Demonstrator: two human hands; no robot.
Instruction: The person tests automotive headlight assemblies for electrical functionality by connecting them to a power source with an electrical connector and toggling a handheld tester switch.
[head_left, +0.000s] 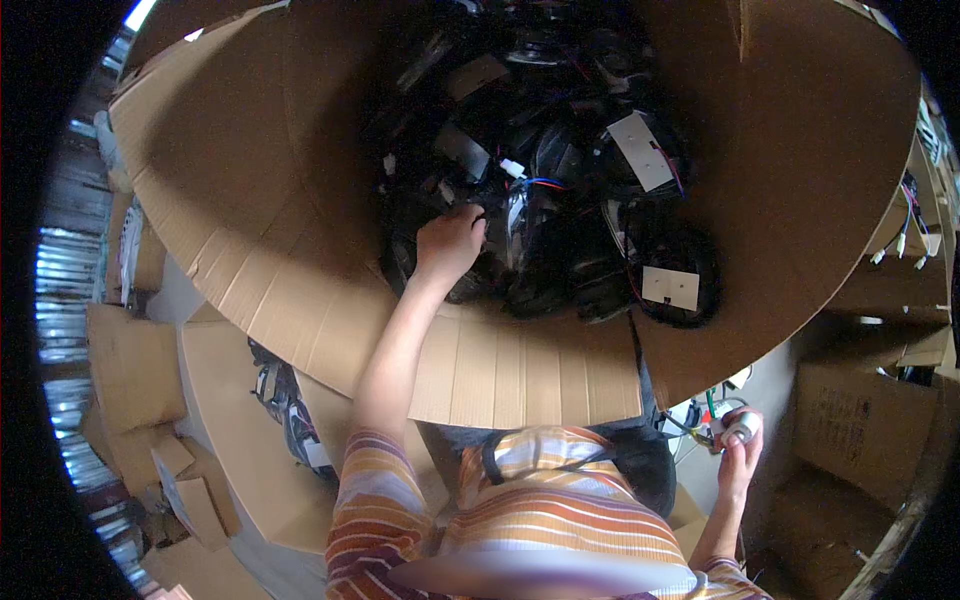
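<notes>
My left hand [450, 245] reaches into a large cardboard box, its fingers curled down into a heap of black cable bundles [540, 255]. What those fingers close on is hidden in the dark. Just beyond them lies a white connector [513, 168] with red and blue wires. Flat pale plates [641, 152] are attached to or lie on some bundles; another pale plate [670, 288] is at the right front of the heap. Low at the right, outside the box, my right hand [738, 462] is closed round a small silvery cylindrical part [740, 430] with coloured wires beside it.
The big box's front wall [530, 375] bends between me and the heap. At the left stands another open carton [215, 400] holding black bagged items [290, 410]. More cartons [860, 430] stand at the right, with wires and white connectors [900, 240] above them.
</notes>
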